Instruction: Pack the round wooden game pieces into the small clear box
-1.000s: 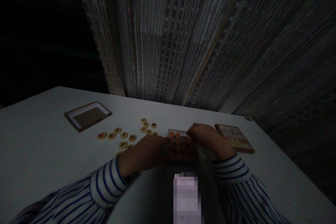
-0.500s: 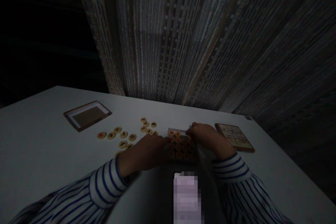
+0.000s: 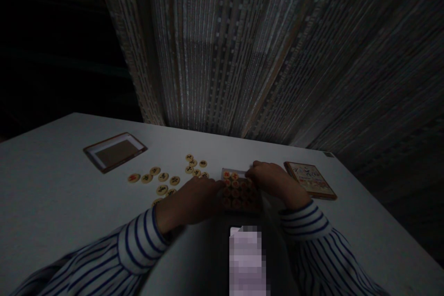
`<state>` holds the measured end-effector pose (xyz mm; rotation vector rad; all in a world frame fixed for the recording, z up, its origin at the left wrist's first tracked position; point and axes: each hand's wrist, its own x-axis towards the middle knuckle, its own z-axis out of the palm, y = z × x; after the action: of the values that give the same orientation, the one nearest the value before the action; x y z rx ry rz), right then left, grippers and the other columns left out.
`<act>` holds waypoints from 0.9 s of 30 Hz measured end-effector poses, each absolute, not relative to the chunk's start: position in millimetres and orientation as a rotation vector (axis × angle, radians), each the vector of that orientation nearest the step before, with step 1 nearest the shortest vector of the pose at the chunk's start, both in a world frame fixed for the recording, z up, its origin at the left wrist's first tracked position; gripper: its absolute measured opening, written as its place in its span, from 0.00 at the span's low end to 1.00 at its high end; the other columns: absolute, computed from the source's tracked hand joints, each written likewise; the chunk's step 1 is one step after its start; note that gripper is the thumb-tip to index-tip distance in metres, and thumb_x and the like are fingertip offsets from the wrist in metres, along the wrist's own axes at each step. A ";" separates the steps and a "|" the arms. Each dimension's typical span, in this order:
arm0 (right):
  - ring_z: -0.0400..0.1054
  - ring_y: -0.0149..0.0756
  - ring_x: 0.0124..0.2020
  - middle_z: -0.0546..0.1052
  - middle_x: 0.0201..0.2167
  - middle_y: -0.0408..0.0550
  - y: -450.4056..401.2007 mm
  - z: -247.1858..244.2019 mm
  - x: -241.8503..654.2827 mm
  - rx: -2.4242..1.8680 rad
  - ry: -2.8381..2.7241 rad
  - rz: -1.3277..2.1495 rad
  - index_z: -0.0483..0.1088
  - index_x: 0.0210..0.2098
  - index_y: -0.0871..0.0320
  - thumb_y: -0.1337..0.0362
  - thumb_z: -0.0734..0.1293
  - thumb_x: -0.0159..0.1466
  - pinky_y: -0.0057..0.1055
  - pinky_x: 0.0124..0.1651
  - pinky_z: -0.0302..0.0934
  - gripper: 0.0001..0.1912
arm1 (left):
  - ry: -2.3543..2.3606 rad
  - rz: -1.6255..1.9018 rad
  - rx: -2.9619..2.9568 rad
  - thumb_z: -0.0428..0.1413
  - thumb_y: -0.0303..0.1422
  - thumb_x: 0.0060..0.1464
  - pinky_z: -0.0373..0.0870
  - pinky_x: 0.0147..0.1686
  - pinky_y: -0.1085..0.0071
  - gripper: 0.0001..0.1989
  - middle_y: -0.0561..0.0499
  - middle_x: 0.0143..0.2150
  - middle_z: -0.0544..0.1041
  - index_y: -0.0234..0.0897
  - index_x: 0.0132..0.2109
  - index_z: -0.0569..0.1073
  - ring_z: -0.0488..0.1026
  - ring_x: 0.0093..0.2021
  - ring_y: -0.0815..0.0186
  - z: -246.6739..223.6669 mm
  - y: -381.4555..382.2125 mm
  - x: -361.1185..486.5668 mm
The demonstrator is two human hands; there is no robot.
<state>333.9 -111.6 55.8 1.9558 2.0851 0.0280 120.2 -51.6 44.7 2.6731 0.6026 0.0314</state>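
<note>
Reference: the shallow rectangular box with pale, clear-looking walls (image 3: 242, 175), holding rows of round tan pieces with red characters (image 3: 235, 194). My left hand (image 3: 197, 194) is at the box's left side, index fingertip by the red-marked pieces. My right hand (image 3: 270, 180) has its fingers curled at the box's far right corner. I cannot tell whether either hand grips a piece or the wall. Round tan pieces with black characters (image 3: 174, 180) lie left of the box. Change over the last second: none visible; I judge this a holding or fine-adjusting step.
</note>
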 end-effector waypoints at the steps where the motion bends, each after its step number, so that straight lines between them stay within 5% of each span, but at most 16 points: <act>1: 0.70 0.39 0.38 0.74 0.38 0.51 -111.6 55.9 333.7 1.952 2.086 0.033 0.72 0.39 0.54 0.69 0.58 0.61 0.31 0.34 0.60 0.14 | 0.600 0.032 2.673 0.51 0.39 0.53 0.67 0.39 0.68 0.19 0.43 0.43 0.76 0.38 0.51 0.67 0.73 0.42 0.59 44.4 -51.5 120.2; 27: 0.69 0.40 0.40 0.72 0.40 0.51 -119.7 78.4 336.3 2.074 2.043 0.207 0.69 0.45 0.55 0.75 0.55 0.60 0.31 0.36 0.58 0.19 | 0.617 0.063 2.710 0.50 0.38 0.54 0.67 0.38 0.68 0.18 0.43 0.42 0.77 0.37 0.50 0.67 0.73 0.41 0.60 34.0 -48.2 119.7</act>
<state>336.3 -119.7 78.4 2.0744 2.0433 0.2072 119.7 -48.2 34.0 2.7100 0.6167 0.0626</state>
